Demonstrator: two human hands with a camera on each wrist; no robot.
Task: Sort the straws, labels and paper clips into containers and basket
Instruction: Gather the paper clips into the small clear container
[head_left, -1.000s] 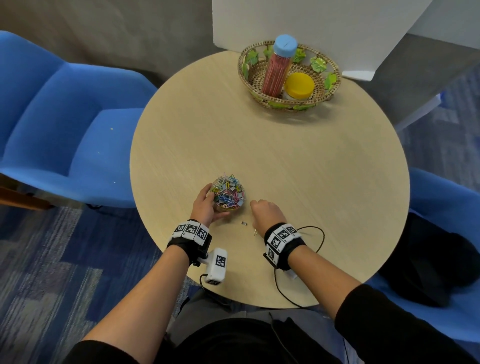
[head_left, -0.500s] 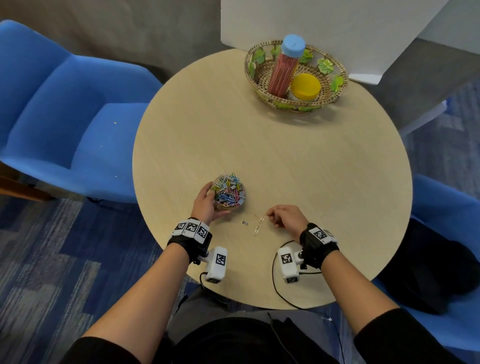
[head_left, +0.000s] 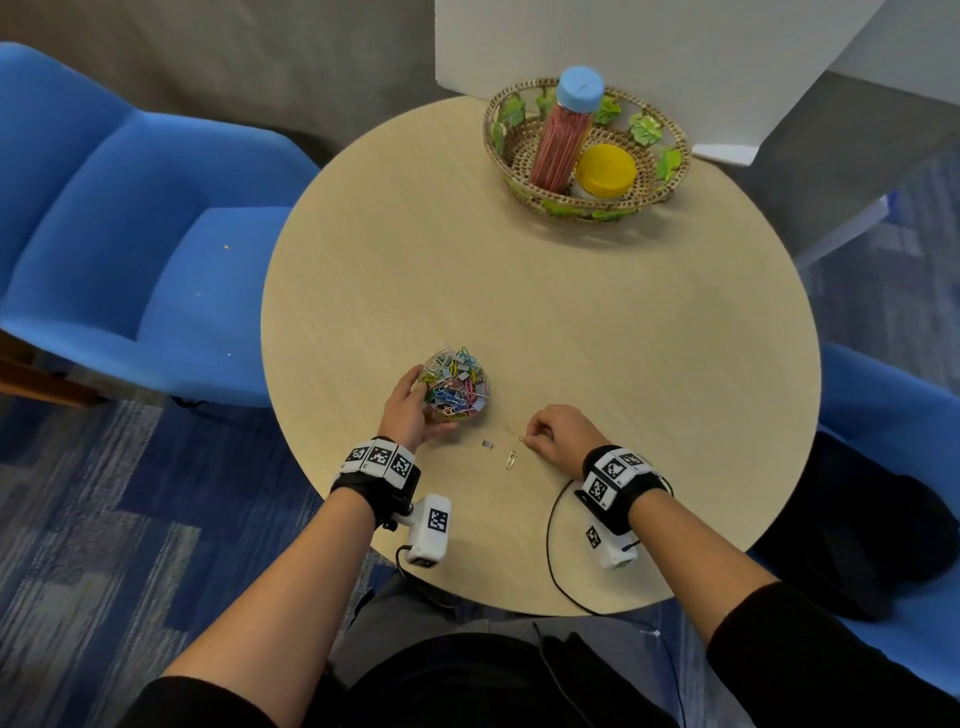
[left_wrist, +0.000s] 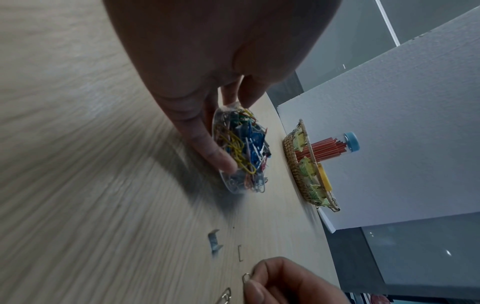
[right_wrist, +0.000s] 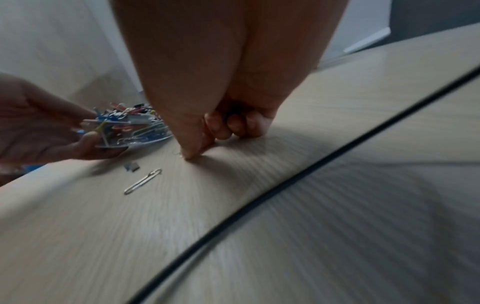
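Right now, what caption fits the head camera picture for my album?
Left hand holds the clip dish; right hand pinches a paper clip.

Round pale wooden table (head_left: 571, 322) at frame centre. Upper right: woven leaf-trimmed basket (head_left: 670, 156), holding blue-capped clear tube of red straws (head_left: 561, 140) left of yellow-lidded jar (head_left: 605, 170). Lower centre: clear round container of coloured paper clips (head_left: 456, 385); right of it, small metal clip (head_left: 487, 444), then silver paper clip (head_left: 511, 460).

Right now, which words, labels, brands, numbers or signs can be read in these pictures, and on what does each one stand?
None: no word, brand or number can be read.
Wrist bands and white camera boxes: black-and-white square code patterns only, no letters.
Blue-capped tube, yellow-lidded jar, basket, clip container: no print visible.
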